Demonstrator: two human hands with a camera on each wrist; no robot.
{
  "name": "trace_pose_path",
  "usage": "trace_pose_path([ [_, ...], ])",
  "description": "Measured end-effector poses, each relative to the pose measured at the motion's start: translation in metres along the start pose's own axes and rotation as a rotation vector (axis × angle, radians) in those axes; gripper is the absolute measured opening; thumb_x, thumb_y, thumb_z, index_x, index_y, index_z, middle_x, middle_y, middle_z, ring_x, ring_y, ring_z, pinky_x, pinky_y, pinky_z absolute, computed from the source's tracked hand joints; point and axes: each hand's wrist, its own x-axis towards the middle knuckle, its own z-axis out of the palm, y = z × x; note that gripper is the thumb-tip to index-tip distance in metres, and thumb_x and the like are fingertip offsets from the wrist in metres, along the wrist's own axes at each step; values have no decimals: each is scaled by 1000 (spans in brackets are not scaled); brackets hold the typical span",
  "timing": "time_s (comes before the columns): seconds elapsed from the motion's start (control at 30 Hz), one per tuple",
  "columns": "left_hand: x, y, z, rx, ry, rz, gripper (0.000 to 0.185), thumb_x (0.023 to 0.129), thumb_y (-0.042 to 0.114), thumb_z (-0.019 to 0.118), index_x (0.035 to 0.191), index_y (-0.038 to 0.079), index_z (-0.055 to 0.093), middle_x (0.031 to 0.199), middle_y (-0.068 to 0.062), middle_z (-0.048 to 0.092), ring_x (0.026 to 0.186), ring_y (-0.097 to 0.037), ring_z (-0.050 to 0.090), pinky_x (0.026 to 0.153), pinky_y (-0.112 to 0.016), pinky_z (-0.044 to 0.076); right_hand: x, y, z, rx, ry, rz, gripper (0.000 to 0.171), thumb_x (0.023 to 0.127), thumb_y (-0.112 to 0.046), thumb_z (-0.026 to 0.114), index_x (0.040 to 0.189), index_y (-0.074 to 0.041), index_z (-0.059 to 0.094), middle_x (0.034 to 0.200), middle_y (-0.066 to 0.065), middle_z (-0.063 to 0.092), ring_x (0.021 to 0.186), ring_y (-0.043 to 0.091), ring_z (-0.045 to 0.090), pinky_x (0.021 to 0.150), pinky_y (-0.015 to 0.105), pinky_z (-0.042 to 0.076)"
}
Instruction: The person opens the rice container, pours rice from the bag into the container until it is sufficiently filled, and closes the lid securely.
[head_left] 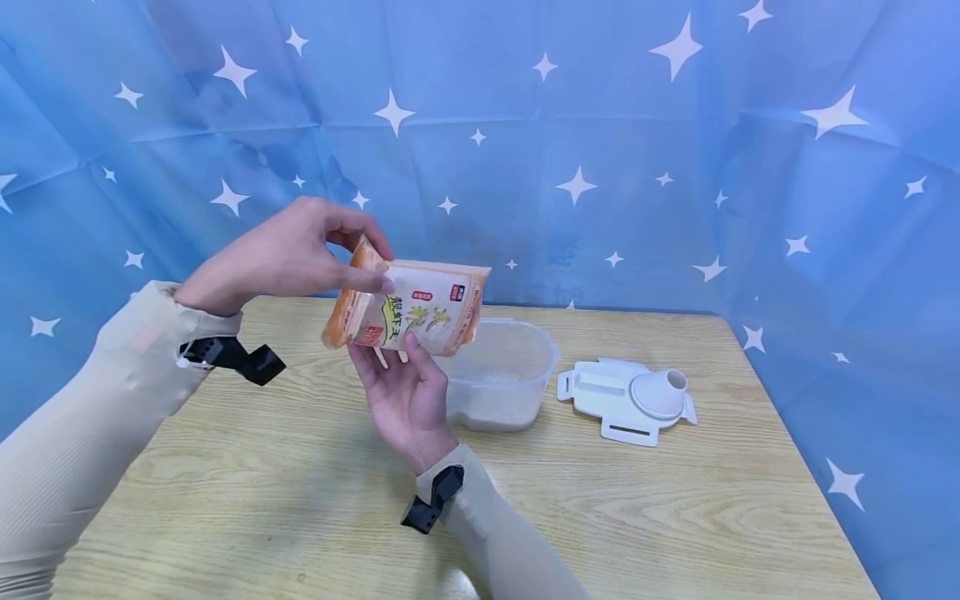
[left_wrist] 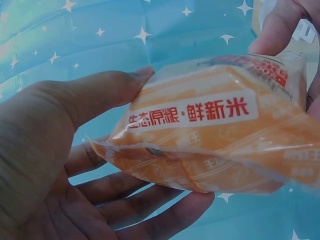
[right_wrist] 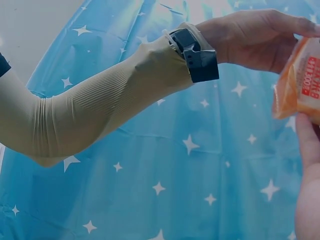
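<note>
A small orange and white plastic bag of rice (head_left: 431, 287) is held in the air above the table, tilted on its side. My left hand (head_left: 300, 254) grips its left end from above, thumb on the printed front and fingers behind. From below, my right hand (head_left: 405, 400) holds the lower edge, its thumb on the front and its other fingers partly hidden behind the bag. In the left wrist view the orange end of the rice bag (left_wrist: 190, 135) faces the camera, with red lettering on a white strip. The right wrist view shows only part of the bag (right_wrist: 306, 82).
Behind the bag stands a clear plastic container (head_left: 517, 375) with whitish contents at its bottom. To its right, a white lid with a round spout (head_left: 600, 392) lies on the wooden table (head_left: 675, 517). A blue star-patterned curtain (head_left: 480, 167) hangs behind the table.
</note>
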Motion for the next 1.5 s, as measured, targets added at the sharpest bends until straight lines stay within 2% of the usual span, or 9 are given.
trace_pose_path([
  [0.2,1,0,0,15,2,-17,27,81,37,87,102,24,77,97,1,75,94,-17,65,77,-34,52,0,0,0,-5,6,-15,49,102,-29,59,147,-20,42,140,2,52,128,20,54,118,29,44],
  [0.63,2,1,1,2,7,-19,31,81,41,87,105,23,77,98,0,75,90,-17,64,72,-32,52,1,-1,2,7,17,-12,50,102,-30,61,147,-19,43,140,3,53,128,20,54,118,29,43],
  [0.73,3,0,1,-4,7,-22,30,82,40,86,105,24,76,99,1,75,93,-17,65,74,-32,54,1,-2,3,10,22,-15,49,102,-30,60,146,-19,43,140,2,53,128,20,54,118,29,43],
  [0.93,4,-2,2,-45,8,-20,40,85,40,83,119,23,71,106,0,75,111,-20,67,95,-43,58,2,-3,4,14,37,-25,51,101,-31,62,147,-19,42,140,3,53,129,20,54,118,29,44],
  [1.07,3,-5,5,-73,22,-4,43,87,39,82,125,22,68,105,1,76,108,-17,68,93,-42,59,2,-3,4,19,43,-27,52,101,-30,62,147,-18,41,140,3,53,130,21,54,118,30,44],
  [1.23,0,-9,12,-97,35,-16,57,87,41,82,138,28,60,113,4,71,109,-13,66,92,-38,59,2,-4,4,11,43,-43,51,101,-29,62,147,-18,42,139,4,54,129,21,55,118,30,44],
  [1.37,-7,-11,18,-154,51,-32,69,86,37,83,147,29,52,123,-1,65,111,-18,66,93,-42,60,3,-4,4,15,36,-51,50,101,-29,61,146,-18,43,138,4,54,129,21,55,118,31,44],
  [1.5,-16,-12,25,-214,67,-18,77,85,28,86,151,26,46,128,-7,63,113,-24,65,93,-45,60,3,-4,5,10,29,-62,49,101,-29,61,146,-18,44,137,3,55,127,19,56,118,30,43],
])
